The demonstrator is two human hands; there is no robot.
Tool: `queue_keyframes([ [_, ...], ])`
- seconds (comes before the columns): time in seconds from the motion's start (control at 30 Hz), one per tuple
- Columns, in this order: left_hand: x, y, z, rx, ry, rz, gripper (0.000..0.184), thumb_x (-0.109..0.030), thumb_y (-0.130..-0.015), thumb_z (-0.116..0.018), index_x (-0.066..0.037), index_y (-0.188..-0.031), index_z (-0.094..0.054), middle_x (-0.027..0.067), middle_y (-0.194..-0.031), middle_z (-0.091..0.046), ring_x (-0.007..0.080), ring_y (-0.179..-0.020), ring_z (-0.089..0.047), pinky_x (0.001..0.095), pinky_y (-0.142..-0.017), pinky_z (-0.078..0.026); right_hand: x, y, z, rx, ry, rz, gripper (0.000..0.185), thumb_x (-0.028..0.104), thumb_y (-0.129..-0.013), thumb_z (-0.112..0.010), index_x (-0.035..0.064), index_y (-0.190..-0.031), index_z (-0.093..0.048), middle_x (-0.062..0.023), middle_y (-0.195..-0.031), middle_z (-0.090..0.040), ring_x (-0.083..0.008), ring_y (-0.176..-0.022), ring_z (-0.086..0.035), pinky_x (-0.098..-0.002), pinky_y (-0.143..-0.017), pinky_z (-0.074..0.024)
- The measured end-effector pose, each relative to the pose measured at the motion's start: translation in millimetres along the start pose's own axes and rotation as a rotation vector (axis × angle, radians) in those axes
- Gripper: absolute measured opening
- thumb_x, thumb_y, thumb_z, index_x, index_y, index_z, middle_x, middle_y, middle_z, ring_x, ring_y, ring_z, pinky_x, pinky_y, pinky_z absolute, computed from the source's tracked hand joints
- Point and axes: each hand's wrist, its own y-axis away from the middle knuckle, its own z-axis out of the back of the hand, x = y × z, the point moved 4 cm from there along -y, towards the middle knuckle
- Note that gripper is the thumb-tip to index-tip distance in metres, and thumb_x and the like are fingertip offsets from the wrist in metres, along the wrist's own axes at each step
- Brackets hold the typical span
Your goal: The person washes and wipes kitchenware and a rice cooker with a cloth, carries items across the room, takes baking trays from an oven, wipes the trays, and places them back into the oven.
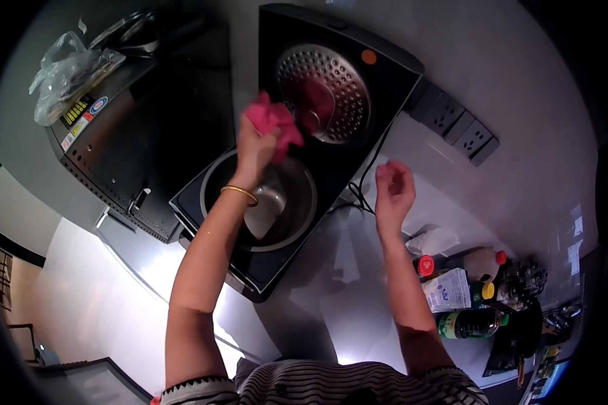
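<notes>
My left hand [258,150], a gold bangle on its wrist, is closed round a crumpled pink cloth [271,120]. It is raised above a black cooker [267,270] whose lid stands open. Under the wrist lies the cooker's round steel pot [306,202], partly hidden by the arm. The cloth is close to the lid's dimpled steel inner plate [351,88], which mirrors its pink colour. My right hand [394,192] hangs over the counter to the right of the cooker, fingers curled in and nothing visible in them.
A black metal cabinet [148,142] with a plastic bag [64,71] on top stands left. Black cables run behind my right hand, below a socket strip [452,125]. Several bottles, including a dark green-labelled bottle [469,324], and a white packet [446,290] crowd the right.
</notes>
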Motion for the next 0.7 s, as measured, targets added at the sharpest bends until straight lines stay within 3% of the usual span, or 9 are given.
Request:
queue_keyframes([
  [0.07,-39,-17,12,-0.250,-0.497,-0.326,0.047,-0.012,-0.070,-0.065,-0.003,-0.111,-0.044,0.0242,-0.112,-0.050,0.0416,-0.096,-0.054,0.0434,-0.081,-0.047,40,-26,-13,-0.061,0.195,0.196,0.052,0.017,-0.073,-0.071,0.0029,-0.117,-0.048,-0.0098,-0.104,-0.059,-0.0174,-0.088,-0.056,-0.0300,-0.078,-0.0424],
  [0.17,-30,-35,-22,-0.372,-0.765,-0.691,0.050,-0.014,-0.069,-0.065,-0.004,-0.112,-0.043,0.0227,-0.111,-0.048,0.0423,-0.096,-0.053,0.0456,-0.080,-0.046,48,-66,-46,-0.042,0.061,0.357,0.055,0.021,-0.074,-0.071,0.0020,-0.119,-0.046,-0.0132,-0.104,-0.060,-0.0213,-0.092,-0.057,-0.0314,-0.082,-0.0422],
  [0.23,0,-26,-41,-0.251,-0.809,-0.492,0.049,-0.012,-0.068,-0.061,-0.005,-0.113,-0.044,0.0185,-0.108,-0.049,0.0382,-0.089,-0.055,0.0458,-0.069,-0.049,42,-71,-62,-0.020,-0.013,0.257,0.053,0.022,-0.076,-0.069,0.0012,-0.118,-0.045,-0.0138,-0.103,-0.060,-0.0216,-0.093,-0.057,-0.0308,-0.083,-0.0421],
  [0.3,17,5,-60,-0.169,-1.082,-0.430,0.040,-0.011,-0.067,-0.058,0.002,-0.103,-0.049,0.0190,-0.086,-0.055,0.0351,-0.074,-0.059,0.0399,-0.060,-0.051,39,-75,-70,-0.004,-0.088,0.156,0.051,0.022,-0.078,-0.067,0.0004,-0.118,-0.044,-0.0143,-0.102,-0.060,-0.0220,-0.094,-0.057,-0.0301,-0.084,-0.0420],
  [0.37,7,34,-74,0.007,-0.928,-0.524,0.035,-0.016,-0.069,-0.056,0.005,-0.097,-0.052,0.0182,-0.072,-0.059,0.0330,-0.062,-0.061,0.0397,-0.057,-0.052,39,-71,-68,-0.006,-0.133,0.150,0.045,0.022,-0.083,-0.062,-0.0008,-0.117,-0.044,-0.0151,-0.100,-0.061,-0.0211,-0.092,-0.057,-0.0290,-0.082,-0.0428],
  [0.43,-26,52,-91,0.298,-0.908,-0.281,0.036,-0.022,-0.070,-0.058,0.005,-0.094,-0.053,0.0193,-0.068,-0.062,0.0330,-0.063,-0.064,0.0419,-0.057,-0.052,41,-69,-67,0.007,-0.127,0.148,0.043,0.022,-0.084,-0.060,-0.0005,-0.117,-0.044,-0.0153,-0.099,-0.061,-0.0209,-0.092,-0.057,-0.0293,-0.081,-0.0430],
  [0.57,-90,32,-99,-0.054,-0.640,-0.604,0.039,-0.025,-0.070,-0.061,0.003,-0.096,-0.053,0.0215,-0.071,-0.060,0.0377,-0.067,-0.061,0.0447,-0.062,-0.050,33,-73,-64,0.007,-0.111,0.199,0.042,0.024,-0.086,-0.059,0.0003,-0.118,-0.044,-0.0159,-0.098,-0.062,-0.0203,-0.090,-0.058,-0.0303,-0.080,-0.0437],
  [0.63,-114,-6,-91,-0.041,-0.905,-0.430,0.041,-0.028,-0.072,-0.060,0.001,-0.100,-0.053,0.0204,-0.076,-0.062,0.0379,-0.071,-0.061,0.0432,-0.063,-0.050,32,-78,-64,0.041,-0.094,0.206,0.044,0.028,-0.087,-0.059,0.0009,-0.118,-0.044,-0.0174,-0.098,-0.062,-0.0234,-0.091,-0.059,-0.0312,-0.080,-0.0440],
  [0.7,-99,-45,-66,-0.233,-0.774,-0.486,0.037,-0.030,-0.075,-0.057,-0.002,-0.099,-0.056,0.0187,-0.076,-0.062,0.0377,-0.071,-0.061,0.0433,-0.063,-0.050,35,-78,-63,0.034,0.010,0.213,0.046,0.032,-0.087,-0.058,0.0009,-0.118,-0.044,-0.0192,-0.099,-0.061,-0.0279,-0.093,-0.060,-0.0320,-0.080,-0.0440],
])
